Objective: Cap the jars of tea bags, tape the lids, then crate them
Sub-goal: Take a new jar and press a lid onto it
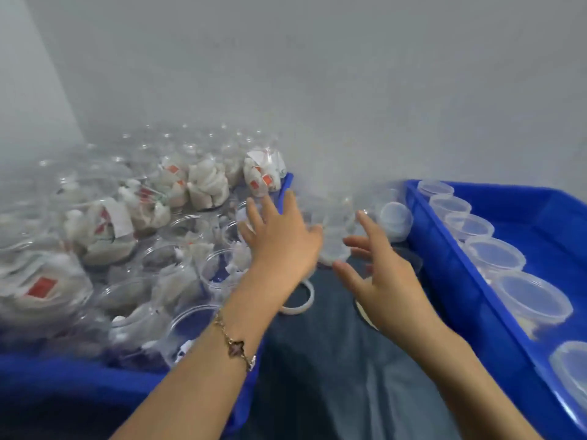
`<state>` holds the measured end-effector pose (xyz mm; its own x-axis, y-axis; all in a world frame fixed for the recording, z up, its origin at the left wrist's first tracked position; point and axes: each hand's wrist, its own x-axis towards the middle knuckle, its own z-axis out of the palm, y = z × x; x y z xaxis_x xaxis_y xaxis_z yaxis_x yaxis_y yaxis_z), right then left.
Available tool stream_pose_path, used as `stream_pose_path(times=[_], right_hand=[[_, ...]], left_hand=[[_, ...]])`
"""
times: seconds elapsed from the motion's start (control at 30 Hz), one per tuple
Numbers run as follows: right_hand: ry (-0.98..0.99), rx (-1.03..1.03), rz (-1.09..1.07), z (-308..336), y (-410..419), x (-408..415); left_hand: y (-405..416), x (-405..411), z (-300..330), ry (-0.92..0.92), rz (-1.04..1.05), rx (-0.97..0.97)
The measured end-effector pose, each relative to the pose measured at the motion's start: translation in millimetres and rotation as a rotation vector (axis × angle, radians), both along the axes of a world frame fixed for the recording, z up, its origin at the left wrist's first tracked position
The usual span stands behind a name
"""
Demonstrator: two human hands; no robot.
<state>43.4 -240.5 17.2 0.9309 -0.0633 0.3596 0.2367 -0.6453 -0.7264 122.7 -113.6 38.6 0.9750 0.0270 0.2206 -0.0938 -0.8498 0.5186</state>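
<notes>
Capping step, by my reading: left hand (pixel 279 239) and right hand (pixel 378 274) reach with fingers spread, each grip wide and empty, toward clear lids (pixel 333 246) between the crates. Uncapped tea-bag jars (pixel 104 230) fill the left blue crate (pixel 63 376); capped jars (pixel 492 255) line the right blue crate (pixel 460 296). Next: pinch one lid

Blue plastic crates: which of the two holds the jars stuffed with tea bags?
The blue plastic crate on the left, under the left hand's forearm. Its clear jars show white tea bags; the right blue crate holds only a row of clear lids.

Dark cloth (pixel 333 360), seemingly under blue crates (pixel 451 281)
</notes>
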Motion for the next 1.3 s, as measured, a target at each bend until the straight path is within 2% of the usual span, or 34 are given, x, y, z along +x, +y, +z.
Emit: stream_pose_path(times=[0.07,0.13,0.3,0.6,0.73,0.93,1.17,1.3], right_hand=[[0.064,0.125,0.109,7.3,32.0,24.8],[0.157,0.200,0.216,14.8,61.1,55.8],[0.194,0.206,0.337,28.8,109.3,142.8],[0.290,0.313,0.357,4.3,159.7,256.9],[0.237,0.370,0.382,-4.0,166.2,272.8],[0.080,0.365,0.326,3.7,159.7,241.4],[-0.097,0.554,0.177,12.3,109.5,130.2],[-0.134,0.464,-0.028,-21.1,73.3,57.0]], left_hand=[[29.3,15.7,3.3,-0.004,0.087,-0.092],[53.4,33.4,5.7,-0.004,0.126,-0.265],[92.6,91.3,7.1,0.071,0.146,-0.570],[122.1,175.8,-15.7,0.104,0.341,-0.719],[129.2,188.7,-25.1,0.020,0.369,-0.701],[102.2,171.0,-14.4,-0.078,0.379,-0.878],[49.7,97.1,21.4,-0.160,0.113,-0.796],[12.1,41.1,18.5,0.002,-0.129,-0.681]])
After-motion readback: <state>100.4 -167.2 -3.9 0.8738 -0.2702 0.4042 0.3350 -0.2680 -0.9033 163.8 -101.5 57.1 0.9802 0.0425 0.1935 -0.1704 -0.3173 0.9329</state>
